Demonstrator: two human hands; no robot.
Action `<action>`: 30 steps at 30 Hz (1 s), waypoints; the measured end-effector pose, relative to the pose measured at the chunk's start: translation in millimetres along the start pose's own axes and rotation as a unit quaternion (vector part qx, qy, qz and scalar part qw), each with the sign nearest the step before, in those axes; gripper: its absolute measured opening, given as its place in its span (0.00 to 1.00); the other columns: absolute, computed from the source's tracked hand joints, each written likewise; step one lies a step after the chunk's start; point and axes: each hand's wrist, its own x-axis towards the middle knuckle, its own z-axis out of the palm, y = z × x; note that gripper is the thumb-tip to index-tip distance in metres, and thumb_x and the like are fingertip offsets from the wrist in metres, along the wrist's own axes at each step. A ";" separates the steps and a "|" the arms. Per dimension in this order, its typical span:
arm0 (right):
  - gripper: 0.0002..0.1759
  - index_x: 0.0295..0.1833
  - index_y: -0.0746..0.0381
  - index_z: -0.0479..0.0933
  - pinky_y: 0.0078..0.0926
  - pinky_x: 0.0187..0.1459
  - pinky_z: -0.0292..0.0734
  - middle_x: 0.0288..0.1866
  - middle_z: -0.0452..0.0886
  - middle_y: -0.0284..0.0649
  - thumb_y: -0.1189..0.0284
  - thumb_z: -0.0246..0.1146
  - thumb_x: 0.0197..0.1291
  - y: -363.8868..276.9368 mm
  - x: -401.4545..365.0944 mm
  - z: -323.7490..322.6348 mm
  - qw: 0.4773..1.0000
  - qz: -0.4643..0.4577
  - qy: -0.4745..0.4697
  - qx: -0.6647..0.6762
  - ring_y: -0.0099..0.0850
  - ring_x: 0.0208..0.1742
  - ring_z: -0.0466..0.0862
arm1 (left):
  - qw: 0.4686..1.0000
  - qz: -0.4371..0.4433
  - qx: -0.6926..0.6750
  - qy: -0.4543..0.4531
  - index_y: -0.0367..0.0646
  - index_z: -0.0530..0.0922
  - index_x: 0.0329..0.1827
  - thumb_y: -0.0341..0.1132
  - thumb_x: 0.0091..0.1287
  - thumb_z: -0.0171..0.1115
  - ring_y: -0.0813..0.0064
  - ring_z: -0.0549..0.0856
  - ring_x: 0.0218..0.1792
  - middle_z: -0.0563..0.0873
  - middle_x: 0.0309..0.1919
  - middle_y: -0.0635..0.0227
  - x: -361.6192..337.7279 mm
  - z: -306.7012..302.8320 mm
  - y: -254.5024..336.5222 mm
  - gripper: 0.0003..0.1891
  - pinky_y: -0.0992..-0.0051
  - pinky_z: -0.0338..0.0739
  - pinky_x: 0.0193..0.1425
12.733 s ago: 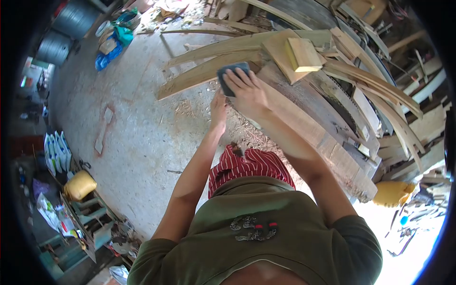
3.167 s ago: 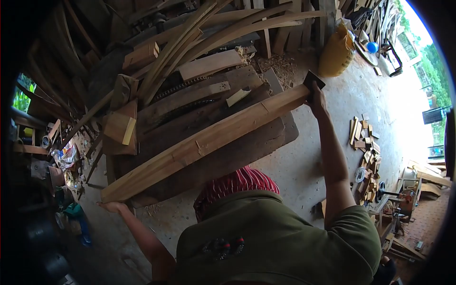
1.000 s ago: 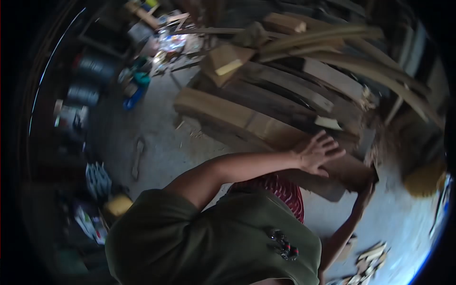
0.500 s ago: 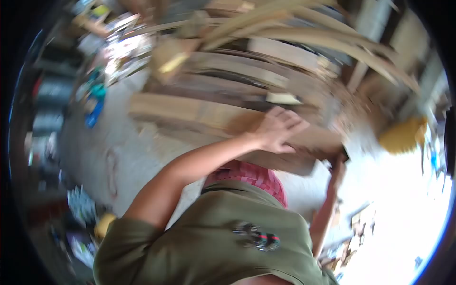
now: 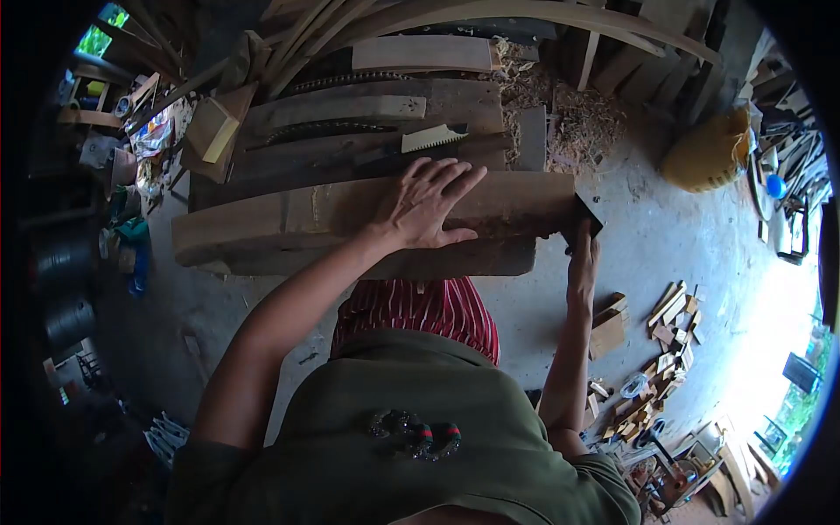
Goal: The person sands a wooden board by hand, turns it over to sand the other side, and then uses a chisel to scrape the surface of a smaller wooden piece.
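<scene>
A long, thick wooden plank (image 5: 337, 206) lies crosswise in front of me, on the near side of a low wooden bench. My left hand (image 5: 427, 203) rests flat on its top face, fingers spread and thumb apart. At the plank's right end, my right hand (image 5: 584, 249) is closed around a dark, flat, square-cornered tool (image 5: 586, 217). That tool is up against or very near the end of the wood; contact cannot be made out. Its lower part is hidden in my fingers.
On the bench (image 5: 472, 105) behind are curved wood pieces (image 5: 350, 107) and a pale toothed piece (image 5: 433, 137). Shavings (image 5: 582, 131) cover the floor beyond. A yellow sack (image 5: 707, 157) stands at right, wood offcuts (image 5: 665, 350) lie nearer, and long curved strips (image 5: 516, 10) cross the top.
The view has turned and steadied, so the plank now looks nearly level. My left hand stays on the plank, and my right hand remains at its right end with the dark tool.
</scene>
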 end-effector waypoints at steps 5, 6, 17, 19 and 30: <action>0.34 0.62 0.69 0.75 0.33 0.58 0.69 0.51 0.82 0.43 0.47 0.49 0.75 -7.6 51.2 16.4 0.998 -0.036 -0.039 -0.027 0.32 0.50 0.78 | 1.000 -0.001 -0.008 -0.013 0.53 0.59 0.78 0.69 0.57 0.63 0.61 0.71 0.69 0.73 0.66 0.63 0.1 -1.4 1.2 0.50 0.53 0.59 0.74; 0.33 0.61 0.70 0.75 0.33 0.59 0.69 0.51 0.82 0.43 0.48 0.49 0.75 -11.6 53.4 19.5 0.997 -0.044 -0.049 -0.036 0.32 0.50 0.78 | 1.000 0.000 0.000 -0.012 0.52 0.59 0.78 0.70 0.57 0.63 0.61 0.71 0.68 0.73 0.66 0.63 0.6 -0.7 -0.2 0.50 0.53 0.59 0.74; 0.34 0.51 0.74 0.78 0.28 0.42 0.67 0.37 0.78 0.35 0.48 0.48 0.76 4.8 28.5 28.8 0.998 -0.031 0.023 0.056 0.26 0.39 0.71 | 0.999 -0.011 0.045 -0.018 0.55 0.56 0.80 0.76 0.58 0.54 0.60 0.68 0.71 0.71 0.67 0.62 -2.4 13.6 -2.7 0.51 0.49 0.54 0.76; 0.33 0.46 0.73 0.78 0.29 0.39 0.65 0.33 0.75 0.35 0.48 0.49 0.75 13.0 0.3 18.8 0.994 -0.047 0.068 0.068 0.25 0.35 0.69 | 0.999 -0.017 0.049 0.001 0.55 0.58 0.79 0.74 0.60 0.53 0.59 0.68 0.71 0.71 0.66 0.62 -3.4 15.5 -1.9 0.48 0.47 0.53 0.76; 0.23 0.73 0.56 0.69 0.39 0.71 0.60 0.77 0.65 0.48 0.65 0.49 0.77 -46.2 -57.5 30.1 0.889 -0.308 0.028 -0.338 0.41 0.76 0.66 | 0.983 0.065 -0.054 0.162 0.53 0.67 0.73 0.61 0.73 0.50 0.61 0.72 0.66 0.72 0.64 0.62 -14.9 -12.3 -13.7 0.32 0.51 0.56 0.75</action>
